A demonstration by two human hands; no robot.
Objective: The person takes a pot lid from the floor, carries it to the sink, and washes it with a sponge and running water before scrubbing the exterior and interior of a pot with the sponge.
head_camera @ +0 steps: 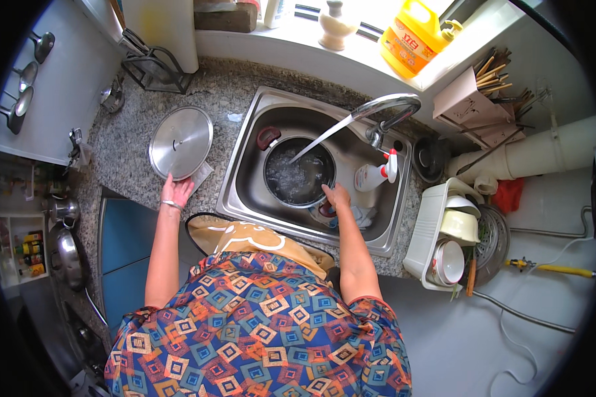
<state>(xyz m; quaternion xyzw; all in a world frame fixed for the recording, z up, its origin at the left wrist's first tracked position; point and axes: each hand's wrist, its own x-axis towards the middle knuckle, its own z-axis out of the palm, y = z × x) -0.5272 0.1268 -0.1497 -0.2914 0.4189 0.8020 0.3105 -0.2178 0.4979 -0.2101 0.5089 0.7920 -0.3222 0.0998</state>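
Note:
Water runs from the chrome faucet (388,103) into a dark two-handled pot (299,172) standing in the stainless steel sink (243,144). My right hand (336,196) is at the pot's near right rim, by its dark red handle (327,209); its fingers partly cover the rim, and whether they grip it I cannot tell. On the granite counter left of the sink, a round metal lid (181,143) lies over part of a pale cloth (201,177). My left hand (178,192) is palm up with fingers spread at the lid's near edge.
A spray bottle (376,174) and a wet cloth (362,217) are in the sink's right side. Right of the sink stands a white dish rack (423,226) with bowls. A yellow detergent jug (411,39) sits on the windowsill. A metal rack (156,69) stands at the back left.

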